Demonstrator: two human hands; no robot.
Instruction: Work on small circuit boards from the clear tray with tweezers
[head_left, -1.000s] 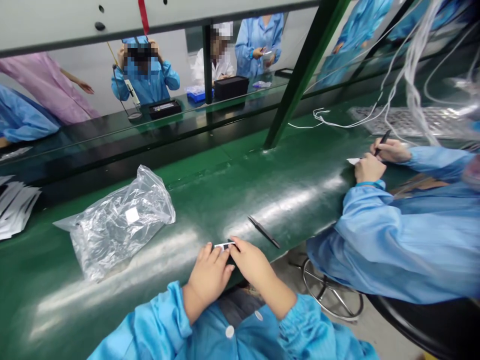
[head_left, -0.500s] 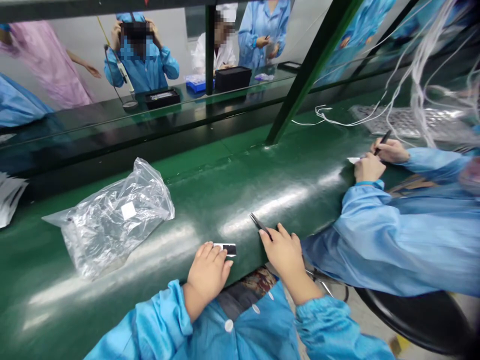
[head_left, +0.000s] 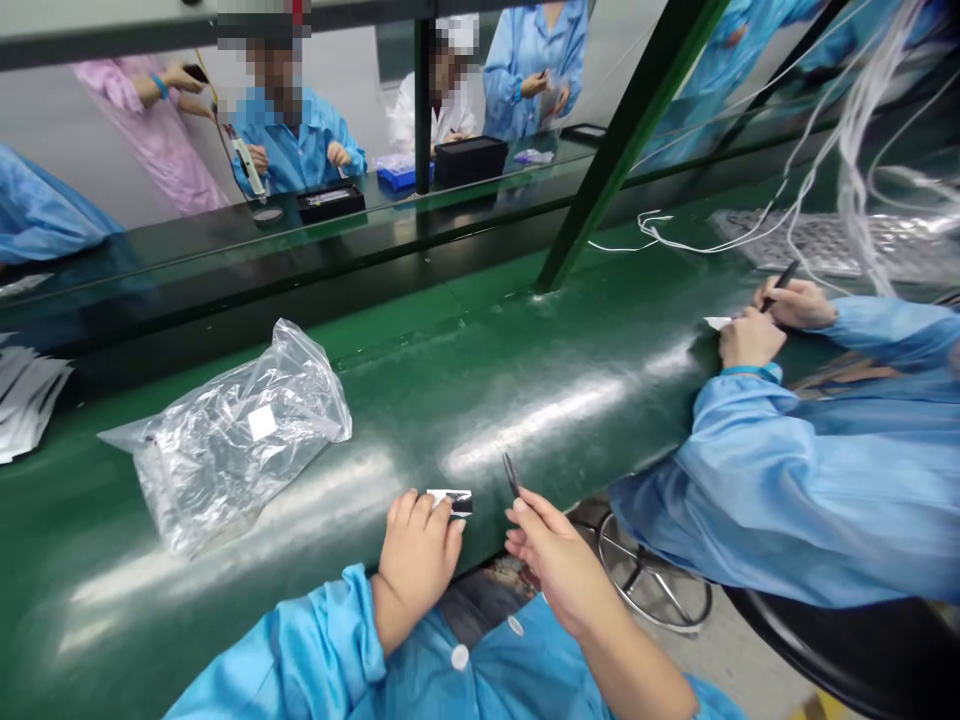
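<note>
Left hand (head_left: 415,558) low on the green bench (head_left: 480,400), loose and half curled, with no firm grip. Fingertips just at the edge of a small black and white strip (head_left: 450,502), which lies flat on the bench near the front edge. Any writing on the strip too small to read.

Right hand (head_left: 559,565) off to the right of the strip, a little above the bench edge, thumb and fingers pinched around thin dark tweezers (head_left: 511,474). Tweezer tips up, pointing away from the body and not touching the strip.

Just left of the hands, a see-through plastic bag (head_left: 240,440), crumpled, with a white square sticker (head_left: 262,423) on top. No words readable on the sticker. At the far left edge, a messy pile of white sheets (head_left: 26,395) with dark marks.

To the right, another worker's hands (head_left: 772,320) in blue sleeves (head_left: 750,490), one hand around a dark pen (head_left: 780,285), the other beside a bit of white paper (head_left: 716,322). Above those hands, white wires (head_left: 855,130) hanging down near a green post (head_left: 630,150). Across the bench, black boxes (head_left: 469,160) and a blue tray (head_left: 396,177), with people in blue coats (head_left: 534,70) behind.
</note>
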